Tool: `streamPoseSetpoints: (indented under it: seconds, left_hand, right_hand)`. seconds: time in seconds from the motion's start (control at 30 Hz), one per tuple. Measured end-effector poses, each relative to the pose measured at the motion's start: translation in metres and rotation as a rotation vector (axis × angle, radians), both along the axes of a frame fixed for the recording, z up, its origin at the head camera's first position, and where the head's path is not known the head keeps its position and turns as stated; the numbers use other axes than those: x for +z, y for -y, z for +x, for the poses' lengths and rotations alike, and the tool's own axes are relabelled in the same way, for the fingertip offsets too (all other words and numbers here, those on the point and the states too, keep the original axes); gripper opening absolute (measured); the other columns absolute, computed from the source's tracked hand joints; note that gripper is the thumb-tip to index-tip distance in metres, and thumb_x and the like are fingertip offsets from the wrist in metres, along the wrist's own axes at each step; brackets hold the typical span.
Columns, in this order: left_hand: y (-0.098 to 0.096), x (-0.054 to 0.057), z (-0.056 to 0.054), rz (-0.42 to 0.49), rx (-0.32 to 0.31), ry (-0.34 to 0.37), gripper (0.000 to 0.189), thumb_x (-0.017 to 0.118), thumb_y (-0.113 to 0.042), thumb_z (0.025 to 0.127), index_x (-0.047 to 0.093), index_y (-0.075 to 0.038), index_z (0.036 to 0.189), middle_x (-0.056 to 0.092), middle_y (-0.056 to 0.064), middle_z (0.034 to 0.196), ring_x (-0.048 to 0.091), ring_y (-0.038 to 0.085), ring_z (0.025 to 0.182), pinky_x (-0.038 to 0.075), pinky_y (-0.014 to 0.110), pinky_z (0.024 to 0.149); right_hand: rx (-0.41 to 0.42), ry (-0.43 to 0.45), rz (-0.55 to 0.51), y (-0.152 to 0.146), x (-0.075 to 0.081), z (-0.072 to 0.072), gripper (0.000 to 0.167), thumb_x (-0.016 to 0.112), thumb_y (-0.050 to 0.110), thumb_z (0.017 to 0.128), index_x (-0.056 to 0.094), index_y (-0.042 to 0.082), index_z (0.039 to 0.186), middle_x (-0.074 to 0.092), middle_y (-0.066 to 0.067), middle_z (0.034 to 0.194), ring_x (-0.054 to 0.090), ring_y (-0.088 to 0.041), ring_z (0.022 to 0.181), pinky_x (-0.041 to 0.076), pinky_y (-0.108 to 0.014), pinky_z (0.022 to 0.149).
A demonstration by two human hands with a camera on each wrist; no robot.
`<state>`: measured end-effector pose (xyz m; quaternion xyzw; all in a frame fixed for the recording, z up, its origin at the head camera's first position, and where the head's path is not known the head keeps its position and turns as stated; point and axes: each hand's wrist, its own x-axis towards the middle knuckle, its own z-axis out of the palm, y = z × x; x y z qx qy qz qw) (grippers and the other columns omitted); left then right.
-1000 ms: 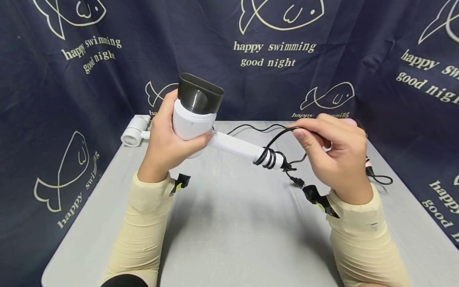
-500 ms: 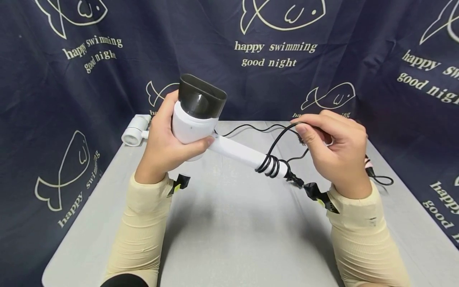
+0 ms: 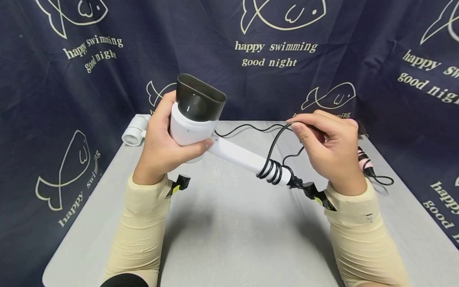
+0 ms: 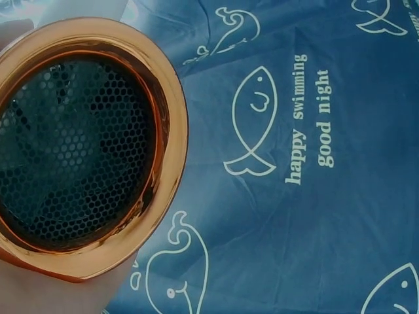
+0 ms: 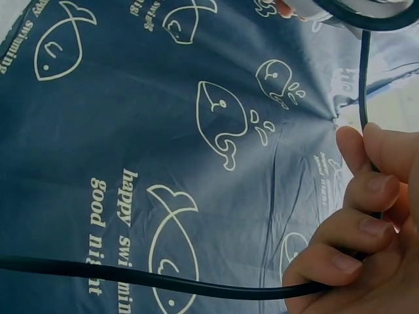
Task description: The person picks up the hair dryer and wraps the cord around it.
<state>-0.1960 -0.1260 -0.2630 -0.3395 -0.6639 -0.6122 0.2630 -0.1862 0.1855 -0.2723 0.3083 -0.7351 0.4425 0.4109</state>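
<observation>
My left hand [image 3: 163, 141] grips the white barrel of a hair dryer [image 3: 190, 126], thumb across its near side. A dark flat nozzle [image 3: 201, 99] caps the barrel and tilts upward. In the left wrist view the dryer's copper-coloured rear ring [image 4: 171, 137] surrounds a mesh grille [image 4: 72, 144]. The white handle [image 3: 238, 154] slopes down to the right, with several loops of black cord [image 3: 274, 172] wound near its end. My right hand [image 3: 328, 147] pinches the cord between thumb and forefinger; in the right wrist view its other fingers [image 5: 360, 226] curl over the cord.
A white folding hair dryer [image 3: 134, 130] lies at the table's back left corner. On the right, behind my right hand, is a pink-handled thing [image 3: 365, 159] with black cord around it. More cord trails along the back of the grey table [image 3: 233, 231]. Dark blue curtains [image 3: 215, 36] enclose it.
The dryer's handle end has tipped lower and its nozzle has come down slightly. My right hand has shifted a little left, still holding the cord.
</observation>
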Motion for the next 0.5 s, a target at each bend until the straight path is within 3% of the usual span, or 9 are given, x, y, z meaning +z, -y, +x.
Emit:
streamPoseSetpoints:
  seconds: [0.27,0.5]
  left_hand:
    - [-0.001,0.003,0.004,0.032,-0.015,0.001,0.08,0.085,0.009,0.058,0.054,0.013,0.132,0.066,0.007,0.118,0.06,0.032,0.106,0.049,0.036,0.092]
    - [0.001,0.001,-0.001,0.089,-0.049,-0.026,0.078,0.085,0.007,0.059,0.06,0.0,0.134,0.067,0.014,0.121,0.062,0.036,0.105,0.051,0.04,0.09]
  right_hand:
    - [0.012,0.079,0.018,0.002,-0.003,-0.001,0.01,0.073,-0.006,0.089,0.079,-0.003,0.095,0.041,0.004,0.062,0.034,-0.003,0.058,0.025,-0.019,0.055]
    - [-0.005,0.157,0.066,0.009,-0.002,-0.001,0.012,0.071,-0.006,0.091,0.079,-0.002,0.098,0.059,0.001,0.071,0.041,-0.005,0.061,0.032,-0.02,0.056]
